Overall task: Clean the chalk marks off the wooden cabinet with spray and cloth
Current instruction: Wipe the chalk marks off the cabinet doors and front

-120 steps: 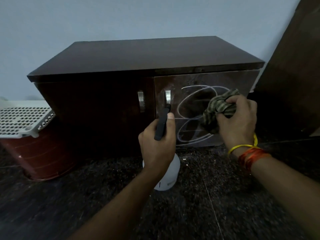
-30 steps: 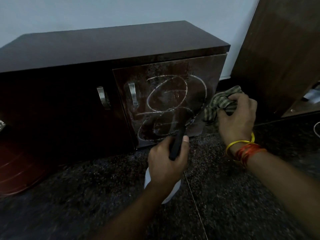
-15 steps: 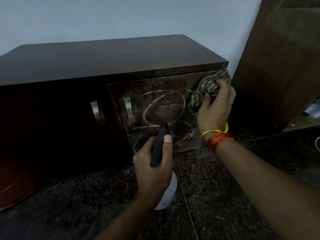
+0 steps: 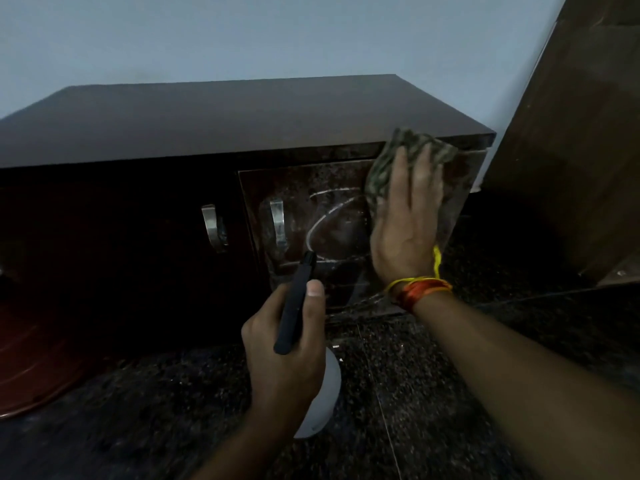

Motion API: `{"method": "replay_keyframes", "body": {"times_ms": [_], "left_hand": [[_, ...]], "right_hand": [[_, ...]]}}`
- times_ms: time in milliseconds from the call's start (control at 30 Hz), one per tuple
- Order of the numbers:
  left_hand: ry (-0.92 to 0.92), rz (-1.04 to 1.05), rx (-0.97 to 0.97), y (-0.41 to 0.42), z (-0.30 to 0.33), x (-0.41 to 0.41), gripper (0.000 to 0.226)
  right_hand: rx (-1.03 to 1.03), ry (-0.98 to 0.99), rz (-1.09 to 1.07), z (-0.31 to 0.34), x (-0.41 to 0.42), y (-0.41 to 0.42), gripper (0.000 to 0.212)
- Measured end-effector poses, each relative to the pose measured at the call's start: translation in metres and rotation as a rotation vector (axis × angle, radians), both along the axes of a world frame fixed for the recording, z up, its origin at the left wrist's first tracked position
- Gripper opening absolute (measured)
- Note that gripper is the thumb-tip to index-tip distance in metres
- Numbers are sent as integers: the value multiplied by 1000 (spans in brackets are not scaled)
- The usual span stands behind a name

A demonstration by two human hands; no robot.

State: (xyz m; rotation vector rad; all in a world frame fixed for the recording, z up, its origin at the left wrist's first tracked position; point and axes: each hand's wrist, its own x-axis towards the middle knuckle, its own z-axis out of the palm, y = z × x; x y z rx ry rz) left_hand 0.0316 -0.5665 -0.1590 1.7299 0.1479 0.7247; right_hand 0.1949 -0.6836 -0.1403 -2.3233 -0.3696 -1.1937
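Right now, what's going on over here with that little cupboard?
A person is cleaning white chalk marks off the right door of a dark wooden cabinet. The right hand presses a checked cloth flat against the door's upper right part. The left hand grips a white spray bottle with a black nozzle, pointed toward the door. Chalk loops remain on the door left of and below the cloth.

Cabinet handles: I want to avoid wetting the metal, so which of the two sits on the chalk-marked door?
The right handle, on the door with the chalk marks; the left handle sits on the unmarked door.
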Motion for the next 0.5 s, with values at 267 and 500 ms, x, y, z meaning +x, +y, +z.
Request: {"method": "replay_keyframes", "body": {"times_ms": [267, 500], "left_hand": [[23, 20, 51, 16, 3, -7, 34], [4, 58, 29, 22, 6, -4, 38]], "right_hand": [[204, -14, -125, 15, -4, 19, 60], [-131, -52, 135, 9, -16, 52, 64]]}}
